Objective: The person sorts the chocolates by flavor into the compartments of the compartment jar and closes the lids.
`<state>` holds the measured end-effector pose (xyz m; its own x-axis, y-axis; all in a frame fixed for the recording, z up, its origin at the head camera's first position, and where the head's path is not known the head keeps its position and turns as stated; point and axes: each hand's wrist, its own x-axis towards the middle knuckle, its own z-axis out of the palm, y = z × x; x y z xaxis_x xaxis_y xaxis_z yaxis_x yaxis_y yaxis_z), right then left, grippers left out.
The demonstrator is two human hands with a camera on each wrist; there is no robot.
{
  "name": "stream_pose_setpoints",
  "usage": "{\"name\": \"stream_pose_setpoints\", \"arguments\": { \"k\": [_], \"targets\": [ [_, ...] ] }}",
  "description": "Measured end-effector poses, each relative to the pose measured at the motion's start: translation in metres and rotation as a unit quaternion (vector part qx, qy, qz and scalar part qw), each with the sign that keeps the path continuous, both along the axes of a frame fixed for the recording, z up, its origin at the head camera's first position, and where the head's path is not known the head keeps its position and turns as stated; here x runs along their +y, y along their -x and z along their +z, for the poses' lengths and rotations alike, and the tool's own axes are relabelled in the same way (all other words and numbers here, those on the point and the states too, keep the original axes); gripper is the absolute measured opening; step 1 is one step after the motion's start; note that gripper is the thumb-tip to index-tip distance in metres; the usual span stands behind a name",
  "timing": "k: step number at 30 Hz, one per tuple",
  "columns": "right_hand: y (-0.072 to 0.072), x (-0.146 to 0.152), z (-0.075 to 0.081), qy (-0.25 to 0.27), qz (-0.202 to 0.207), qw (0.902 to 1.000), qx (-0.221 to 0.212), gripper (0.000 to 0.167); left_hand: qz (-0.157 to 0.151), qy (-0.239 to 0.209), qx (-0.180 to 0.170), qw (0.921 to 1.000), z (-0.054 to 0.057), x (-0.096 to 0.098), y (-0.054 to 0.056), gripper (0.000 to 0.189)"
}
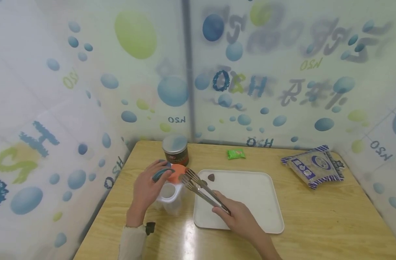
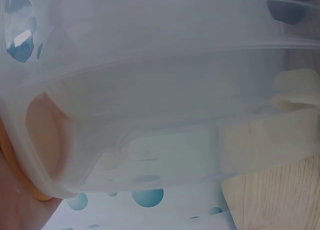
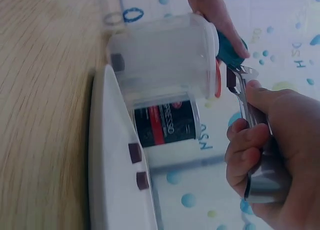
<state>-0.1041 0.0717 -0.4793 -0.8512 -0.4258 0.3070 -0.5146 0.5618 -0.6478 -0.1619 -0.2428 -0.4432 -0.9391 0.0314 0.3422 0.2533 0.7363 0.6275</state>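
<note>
A translucent plastic container (image 1: 172, 206) with an orange lid part (image 1: 177, 172) and a teal lid part (image 1: 159, 174) stands left of the white tray (image 1: 246, 198). My left hand (image 1: 147, 187) holds the teal part between thumb and fingers at the container's top. With my right hand (image 1: 238, 218) I grip metal tongs (image 3: 270, 177), tips right at the lid. A dark brown piece (image 3: 231, 78) sits between the tong tips. Inside the container, low down, shows another dark piece (image 3: 117, 62). Two more brown pieces (image 3: 135, 152) lie on the tray. Translucent wall fills the left wrist view.
Behind the container stands a dark coffee can (image 1: 176, 153) with a silvery top. A small green packet (image 1: 236, 154) lies beyond the tray, and a blue-and-white bag (image 1: 314, 167) lies at the back right. Patterned curtains (image 1: 172, 119) border the wooden table (image 1: 321, 216).
</note>
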Motion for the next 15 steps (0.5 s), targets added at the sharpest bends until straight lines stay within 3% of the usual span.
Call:
{"name": "stream_pose_setpoints", "arguments": {
  "k": [5, 15],
  "targets": [
    [0.001, -0.015, 0.003, -0.006, 0.027, 0.9995, 0.016, 0.049, -0.002, -0.002, 0.013, 0.9999, -0.002, 0.0, 0.0, 0.037],
    [0.004, -0.026, 0.004, -0.002, 0.045, 0.999, 0.003, 0.05, -0.003, -0.002, 0.029, 0.9996, -0.001, 0.0, -0.002, 0.037]
  ]
}}
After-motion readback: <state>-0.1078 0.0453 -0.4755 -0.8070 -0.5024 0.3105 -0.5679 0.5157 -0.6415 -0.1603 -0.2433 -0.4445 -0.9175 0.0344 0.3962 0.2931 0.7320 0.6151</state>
